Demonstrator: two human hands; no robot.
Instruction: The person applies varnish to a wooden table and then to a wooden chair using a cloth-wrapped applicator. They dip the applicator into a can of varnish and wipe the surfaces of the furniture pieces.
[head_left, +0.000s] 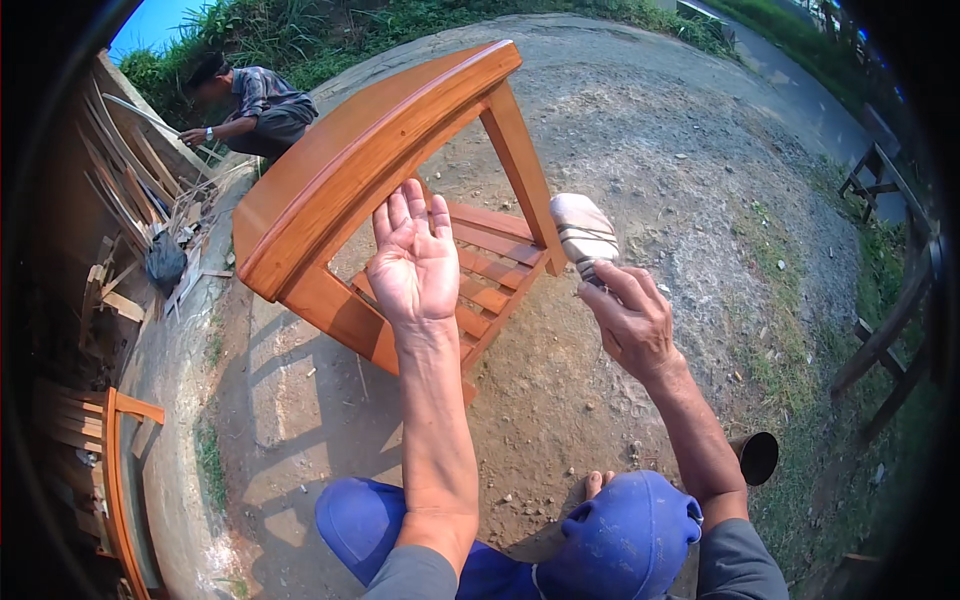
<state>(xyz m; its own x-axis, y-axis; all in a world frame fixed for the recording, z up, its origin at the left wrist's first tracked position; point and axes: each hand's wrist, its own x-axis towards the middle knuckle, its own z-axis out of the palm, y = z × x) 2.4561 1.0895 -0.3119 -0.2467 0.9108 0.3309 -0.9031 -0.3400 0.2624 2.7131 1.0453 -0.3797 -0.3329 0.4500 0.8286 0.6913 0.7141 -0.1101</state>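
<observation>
A varnished orange-brown wooden table [360, 150] with a slatted lower shelf [490, 247] stands tilted toward the left in front of me. My left hand [414, 262] is open, palm up, its fingers slightly curled just below the table top's near rim; I cannot tell if the fingertips touch it. My right hand [630, 320] is closed round the handle of a pale cloth-wrapped pad [583, 228] with dark bands, held beside the table's right leg [515, 150].
A co-worker [262, 115] squats beyond the table at upper left, near scrap boards [135, 160] and a dark bag [165, 262]. Another orange wooden piece [122, 490] is at lower left. A dark cylinder [755, 458] lies at right, near wooden frames [880, 355].
</observation>
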